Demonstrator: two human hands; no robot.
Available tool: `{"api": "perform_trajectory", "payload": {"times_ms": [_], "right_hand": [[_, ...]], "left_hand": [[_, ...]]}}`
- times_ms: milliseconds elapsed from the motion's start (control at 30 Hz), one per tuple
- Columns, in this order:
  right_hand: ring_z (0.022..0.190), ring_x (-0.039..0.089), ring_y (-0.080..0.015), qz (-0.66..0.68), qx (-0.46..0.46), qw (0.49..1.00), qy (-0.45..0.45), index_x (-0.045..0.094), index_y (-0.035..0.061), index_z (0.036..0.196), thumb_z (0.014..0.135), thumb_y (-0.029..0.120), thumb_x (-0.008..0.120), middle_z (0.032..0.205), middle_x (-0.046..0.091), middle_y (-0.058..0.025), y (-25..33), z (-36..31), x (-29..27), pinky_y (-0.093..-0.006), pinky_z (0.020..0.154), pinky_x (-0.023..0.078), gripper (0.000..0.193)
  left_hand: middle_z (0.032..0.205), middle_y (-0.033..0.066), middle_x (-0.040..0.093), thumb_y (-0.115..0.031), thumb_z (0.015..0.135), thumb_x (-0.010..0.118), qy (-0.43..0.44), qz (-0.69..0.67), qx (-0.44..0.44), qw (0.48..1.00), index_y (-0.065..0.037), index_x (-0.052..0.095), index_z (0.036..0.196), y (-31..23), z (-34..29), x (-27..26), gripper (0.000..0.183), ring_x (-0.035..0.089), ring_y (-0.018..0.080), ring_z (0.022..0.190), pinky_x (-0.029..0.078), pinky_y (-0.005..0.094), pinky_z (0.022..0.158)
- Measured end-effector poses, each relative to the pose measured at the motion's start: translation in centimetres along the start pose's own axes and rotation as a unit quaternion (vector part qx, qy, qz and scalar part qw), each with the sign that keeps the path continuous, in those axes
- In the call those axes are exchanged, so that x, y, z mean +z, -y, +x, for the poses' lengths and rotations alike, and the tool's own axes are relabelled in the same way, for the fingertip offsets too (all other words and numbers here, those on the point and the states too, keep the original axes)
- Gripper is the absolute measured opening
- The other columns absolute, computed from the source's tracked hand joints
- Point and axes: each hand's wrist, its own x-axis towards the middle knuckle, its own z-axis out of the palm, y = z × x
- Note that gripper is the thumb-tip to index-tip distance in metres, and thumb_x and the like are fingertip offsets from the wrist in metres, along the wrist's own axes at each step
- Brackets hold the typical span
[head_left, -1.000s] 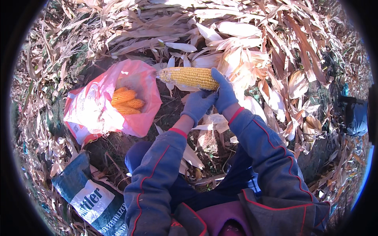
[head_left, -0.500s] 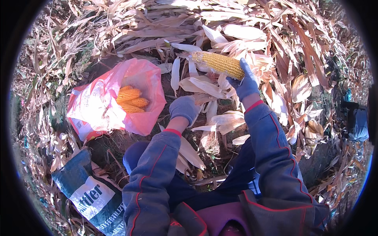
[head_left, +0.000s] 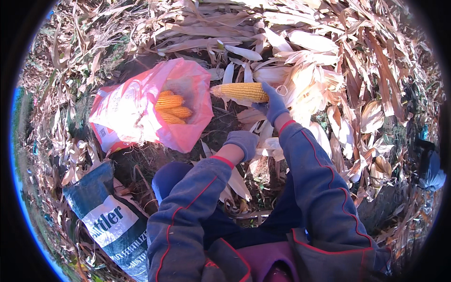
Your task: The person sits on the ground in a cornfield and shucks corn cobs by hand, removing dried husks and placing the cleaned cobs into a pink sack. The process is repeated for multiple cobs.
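The right hand (head_left: 273, 103), at the centre of the frame, grasps the thick end of a bare yellow corn cob (head_left: 242, 91). One second ago both hands were on it; now the left hand (head_left: 242, 142) is apart, below, its fingers hidden, so I cannot tell if it is closed. The cob has come leftward, its tip beside the mouth of the pink bag (head_left: 134, 117), but it remains outside. Orange cobs (head_left: 173, 109) lie inside the bag; pale husks (head_left: 314, 82) spread at upper right.
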Motion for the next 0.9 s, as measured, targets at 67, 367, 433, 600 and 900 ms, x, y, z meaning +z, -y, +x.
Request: {"api": "perform_trajectory", "payload": {"times_ms": [67,367,433,600,900], "right_hand": [[0.076,0.060,-0.0217,-0.018,-0.005,0.998,0.053,0.054,0.0106,0.107,0.079,0.026,0.065,0.093,0.058,-0.0059,-2.5,-3.0,6.1,-0.0354,0.062,0.053,0.034],[0.060,0.060,-0.0132,-0.509,0.011,0.856,0.093,0.058,0.0068,0.090,0.079,0.025,0.063,0.072,0.060,-0.0041,-3.9,1.8,-0.7,-0.0265,0.048,0.048,0.022],[0.060,0.060,-0.0128,-0.491,0.009,0.867,0.083,0.059,0.0066,0.089,0.078,0.027,0.063,0.077,0.061,-0.0039,-1.8,0.0,0.1,-0.0265,0.050,0.048,0.024],[0.058,0.060,-0.0128,-0.498,-0.063,0.860,0.095,0.063,0.0067,0.091,0.079,0.034,0.059,0.072,0.062,-0.0047,2.6,-0.5,-1.8,-0.0272,0.053,0.049,0.030],[0.074,0.063,-0.0214,-0.644,-0.081,0.753,-0.107,0.061,0.0037,0.098,0.077,0.039,0.058,0.082,0.065,-0.0112,13.3,-2.8,-20.4,-0.0317,0.065,0.049,0.041]], "left_hand": [[0.097,0.0160,0.063,-0.035,0.074,0.062,-0.008,-0.015,-0.003,1.000,-0.008,0.063,0.095,-0.3,-0.7,-0.3,0.035,0.062,0.0307,0.089,0.048,0.0396,0.077],[0.092,0.0168,0.064,-0.034,0.072,0.058,-0.001,0.017,-0.023,1.000,-0.007,0.065,0.093,0.5,-1.1,-0.9,0.035,0.063,0.0321,0.086,0.049,0.0406,0.075],[0.090,0.0167,0.065,-0.034,0.071,0.057,-0.046,0.013,-0.030,0.998,-0.007,0.066,0.090,0.4,-1.1,-1.0,0.034,0.063,0.0327,0.084,0.049,0.0415,0.074],[0.088,0.0168,0.065,-0.034,0.071,0.057,-0.016,0.038,-0.059,0.997,-0.007,0.067,0.085,1.5,-0.8,-0.9,0.032,0.063,0.0333,0.083,0.049,0.0423,0.073],[0.083,0.0157,0.065,-0.026,0.072,0.060,-0.049,0.088,0.012,0.995,-0.009,0.068,0.083,-0.2,0.9,-0.2,0.021,0.064,0.0317,0.080,0.051,0.0417,0.071]]}}
